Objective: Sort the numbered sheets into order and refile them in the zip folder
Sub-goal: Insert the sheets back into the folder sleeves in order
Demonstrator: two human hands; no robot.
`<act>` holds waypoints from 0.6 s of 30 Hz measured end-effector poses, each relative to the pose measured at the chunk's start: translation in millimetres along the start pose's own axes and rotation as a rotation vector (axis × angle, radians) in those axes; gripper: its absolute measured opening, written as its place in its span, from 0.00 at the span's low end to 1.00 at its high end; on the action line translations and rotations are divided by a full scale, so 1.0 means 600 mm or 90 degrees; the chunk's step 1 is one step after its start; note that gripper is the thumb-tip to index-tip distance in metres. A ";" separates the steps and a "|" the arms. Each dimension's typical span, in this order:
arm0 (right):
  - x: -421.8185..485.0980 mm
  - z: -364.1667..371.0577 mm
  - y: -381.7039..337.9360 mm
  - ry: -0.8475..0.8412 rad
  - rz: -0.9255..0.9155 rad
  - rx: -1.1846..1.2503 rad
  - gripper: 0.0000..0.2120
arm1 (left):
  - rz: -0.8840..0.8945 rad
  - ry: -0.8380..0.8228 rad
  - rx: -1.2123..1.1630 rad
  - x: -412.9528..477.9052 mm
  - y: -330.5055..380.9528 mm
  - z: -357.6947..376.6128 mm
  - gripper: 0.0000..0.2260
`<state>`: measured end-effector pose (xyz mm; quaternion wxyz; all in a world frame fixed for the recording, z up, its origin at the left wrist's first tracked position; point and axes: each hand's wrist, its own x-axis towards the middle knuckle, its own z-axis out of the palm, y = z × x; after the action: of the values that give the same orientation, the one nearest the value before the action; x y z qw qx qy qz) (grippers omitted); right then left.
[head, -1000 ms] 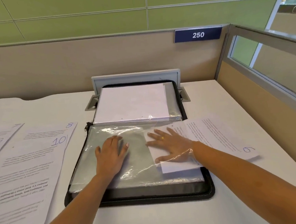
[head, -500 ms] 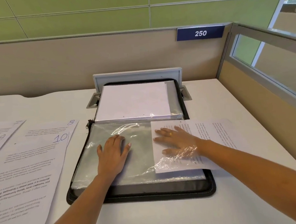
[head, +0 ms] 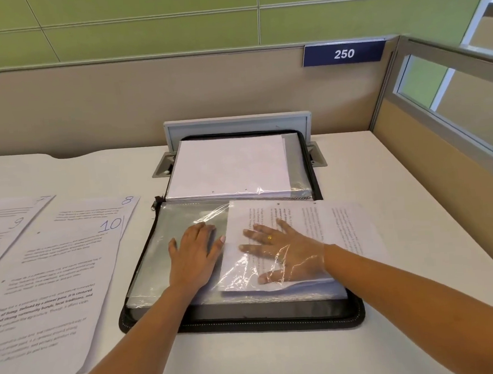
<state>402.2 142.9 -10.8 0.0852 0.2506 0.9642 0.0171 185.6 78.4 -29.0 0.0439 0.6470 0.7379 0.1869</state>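
A black zip folder lies open on the desk with clear plastic sleeves inside. My left hand presses flat on the top sleeve of the near half. My right hand is inside that sleeve under the plastic, fingers spread flat on a printed sheet that is partly slid in from the right. The far half holds sleeves with a white sheet on top. Loose sheets numbered 10, 8 and 9 lie to the left.
A grey cable hatch stands open behind the folder. Beige partitions close off the back and right side, with a blue "250" plate. Bare white desk shows to the right of the folder and along the near edge.
My right hand has pushed the printed sheet leftward, further into the top sleeve. My left hand has stayed pressed on the sleeve.
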 end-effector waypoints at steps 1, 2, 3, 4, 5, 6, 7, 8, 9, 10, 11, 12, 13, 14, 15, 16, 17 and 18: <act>0.007 -0.003 -0.002 -0.049 0.012 0.047 0.50 | 0.000 0.001 -0.001 0.000 -0.001 -0.001 0.39; 0.009 -0.005 -0.001 -0.098 0.021 0.093 0.50 | -0.001 0.000 -0.006 -0.001 -0.002 -0.002 0.39; 0.005 -0.007 0.003 -0.110 0.025 0.124 0.48 | -0.003 -0.002 -0.013 -0.001 -0.002 -0.003 0.39; -0.007 -0.008 0.013 -0.096 0.022 0.140 0.46 | -0.004 -0.003 -0.020 0.000 -0.002 -0.005 0.39; -0.023 0.002 0.027 -0.065 0.021 0.147 0.45 | -0.003 -0.003 -0.024 0.000 -0.002 -0.006 0.39; -0.045 0.010 0.040 -0.018 0.019 0.151 0.42 | -0.001 -0.002 -0.025 0.000 -0.001 -0.006 0.39; -0.073 0.015 0.050 0.015 0.030 0.165 0.37 | 0.001 0.001 -0.025 -0.001 -0.001 -0.007 0.39; -0.104 0.018 0.060 0.035 0.046 0.184 0.34 | 0.003 0.004 -0.026 -0.001 -0.001 -0.008 0.39; -0.132 0.017 0.069 0.049 0.071 0.199 0.33 | 0.004 0.006 -0.029 -0.001 -0.001 -0.008 0.39; -0.156 0.015 0.076 0.075 0.105 0.216 0.33 | 0.005 0.003 -0.030 -0.001 0.000 -0.008 0.38; -0.175 0.015 0.085 0.121 0.159 0.251 0.31 | 0.005 -0.003 -0.026 0.000 0.000 -0.008 0.37; -0.189 0.015 0.093 0.181 0.234 0.293 0.27 | 0.005 -0.009 -0.021 0.000 0.001 -0.008 0.35; -0.200 0.022 0.102 0.232 0.321 0.330 0.21 | 0.003 -0.013 -0.017 0.001 0.000 -0.008 0.31; -0.209 0.030 0.108 0.277 0.402 0.360 0.17 | 0.002 -0.015 -0.015 0.002 -0.001 -0.008 0.27; -0.215 0.040 0.111 0.313 0.476 0.389 0.15 | 0.002 -0.015 -0.016 0.002 -0.001 -0.007 0.23; -0.219 0.050 0.112 0.339 0.543 0.408 0.14 | 0.002 -0.015 -0.017 0.002 0.001 -0.007 0.21; -0.221 0.058 0.113 0.372 0.599 0.422 0.14 | 0.002 -0.016 -0.017 0.002 0.004 -0.007 0.20; -0.222 0.060 0.110 0.406 0.644 0.436 0.13 | 0.004 -0.018 -0.017 0.002 0.008 -0.007 0.20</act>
<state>554.9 135.6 -20.2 -0.3054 0.6655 0.6574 -0.1780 188.4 78.9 -23.2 0.0624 0.6511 0.7328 0.1874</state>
